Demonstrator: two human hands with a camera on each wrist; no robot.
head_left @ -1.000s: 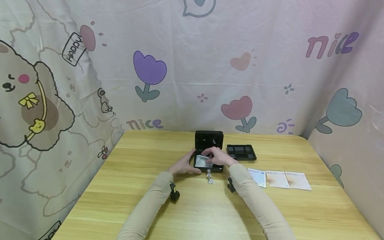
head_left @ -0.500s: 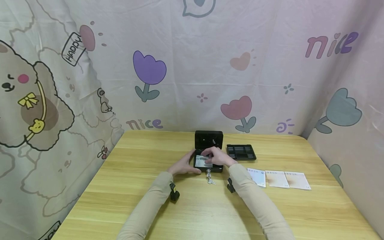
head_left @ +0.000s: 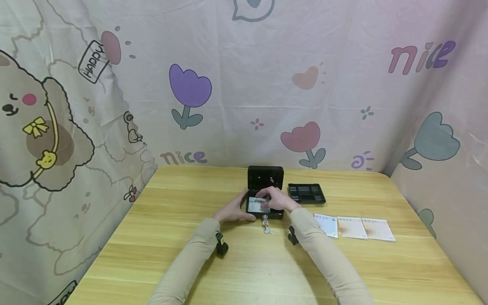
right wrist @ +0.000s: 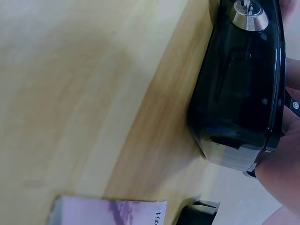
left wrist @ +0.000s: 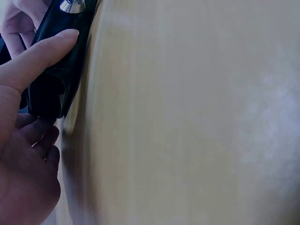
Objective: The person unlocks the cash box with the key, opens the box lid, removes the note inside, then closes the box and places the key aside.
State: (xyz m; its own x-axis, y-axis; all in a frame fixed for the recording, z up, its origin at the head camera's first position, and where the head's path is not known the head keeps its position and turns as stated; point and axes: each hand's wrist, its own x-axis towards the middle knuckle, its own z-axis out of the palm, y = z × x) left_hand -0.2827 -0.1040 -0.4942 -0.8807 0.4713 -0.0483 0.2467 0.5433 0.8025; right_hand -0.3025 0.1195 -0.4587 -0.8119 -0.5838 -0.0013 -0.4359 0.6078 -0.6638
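Left hand (head_left: 232, 211): clamped on the left end of the black box (head_left: 276, 215), my thumb (left wrist: 61, 43) against its front face
Right hand (head_left: 277, 199): dipped into the open box, thumb and forefinger apart at the tips; whether I pinch any paper I cannot tell
Pale slips (head_left: 254, 205): inside the box, under my right fingers, partly covered by them
Keys (head_left: 267, 228): at the box's front, between my forearms
Divided tray (head_left: 316, 197): just right of the box, beyond my right wrist
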